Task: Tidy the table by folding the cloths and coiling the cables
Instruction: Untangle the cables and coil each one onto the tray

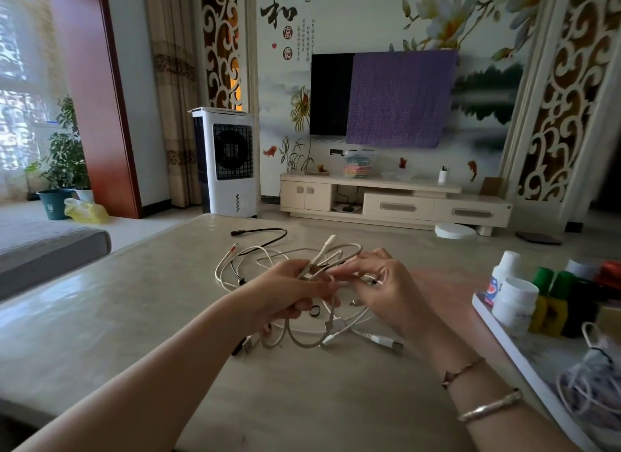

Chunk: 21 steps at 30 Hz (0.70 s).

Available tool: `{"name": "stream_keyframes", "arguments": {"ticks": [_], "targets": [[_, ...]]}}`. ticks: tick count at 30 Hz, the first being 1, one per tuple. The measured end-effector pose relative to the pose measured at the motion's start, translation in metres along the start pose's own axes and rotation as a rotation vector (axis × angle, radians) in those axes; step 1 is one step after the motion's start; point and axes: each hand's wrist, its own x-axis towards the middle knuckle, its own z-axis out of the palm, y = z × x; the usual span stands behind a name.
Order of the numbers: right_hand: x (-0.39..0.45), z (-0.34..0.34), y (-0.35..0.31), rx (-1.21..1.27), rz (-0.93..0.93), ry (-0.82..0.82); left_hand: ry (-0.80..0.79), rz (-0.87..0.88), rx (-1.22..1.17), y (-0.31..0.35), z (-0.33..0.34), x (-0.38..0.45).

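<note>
- two bracelets (484, 398) are worn on the right forearm; both forearms are cut off by the bottom edge.
- the left hand (285, 292) is curled around a bundle of white cables (322, 330), which is held just above the table (134, 300); the fingertips are hidden behind the strands.
- the right hand (383, 287) is seen pinching a strand of the same tangle; exactly which strand cannot be told.
- loose plugs and loops hang below the hands onto the tabletop, blurred together.
- a tray (524, 361) with white bottles (514, 300) is cut off at the right edge; their labels are unreadable.
- a black cable (265, 233) is laid further back, apart from the hands.
- beyond, a television (331, 93) is half covered by a purple cloth (400, 98).
</note>
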Motion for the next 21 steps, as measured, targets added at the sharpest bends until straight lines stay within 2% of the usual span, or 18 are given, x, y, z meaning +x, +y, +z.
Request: {"name": "stream_keyframes", "arguments": {"ticks": [4,6,9,14,18,21], "targets": [[0.000,-0.005,0.010,0.242,0.131,0.114,0.000,-0.051,-0.043,0.006,0.000,-0.002],[0.000,-0.004,0.019,0.175,0.205,0.150,-0.001,-0.040,-0.042,0.008,0.000,-0.003],[-0.001,0.004,0.022,0.122,0.268,0.011,-0.114,0.030,-0.009,0.009,0.002,-0.008],[0.005,0.014,0.021,0.300,0.303,-0.119,-0.377,0.070,-0.119,0.012,0.003,-0.013],[0.005,0.012,0.022,0.242,0.325,-0.021,-0.473,0.121,-0.274,0.014,-0.006,-0.011],[0.005,0.001,0.015,0.344,0.287,0.096,-0.426,0.126,-0.286,0.009,-0.018,-0.006]]}}
